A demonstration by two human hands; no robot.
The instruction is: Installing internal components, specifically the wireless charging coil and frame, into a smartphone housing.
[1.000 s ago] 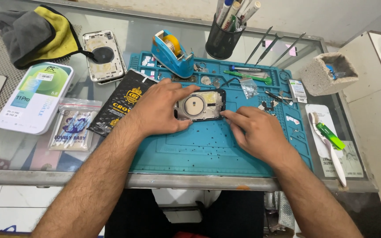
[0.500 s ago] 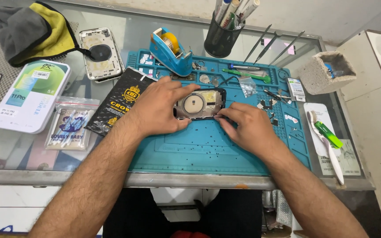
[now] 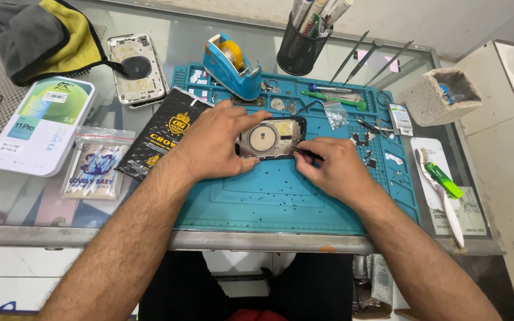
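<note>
We worked at a glass table point(image 3: 221, 35) whose near metal edge ran below our forearms; its far and left sides ran out of view. On it lay a blue repair mat point(image 3: 269, 196), its front half mostly bare, giving our wrists open room, while its back strip was crowded with small parts. Off the mat's left edge sat a white box point(image 3: 40, 125), a black pouch point(image 3: 162, 134) overlapping that edge, and a bag of cotton buds point(image 3: 96, 169). Behind stood a blue tape dispenser point(image 3: 230, 65) and a black pen cup point(image 3: 304, 50), its pens cut off at the top. The opened phone housing point(image 3: 272, 138) lay flat on the mat's upper middle. Our left hand point(image 3: 215, 142) gripped its left end, fingers closed round the frame and hiding that end. Our right hand point(image 3: 334, 169) pinched thin tweezers point(image 3: 306, 153), tips at the housing's right edge; what they touched was too small to tell
</note>
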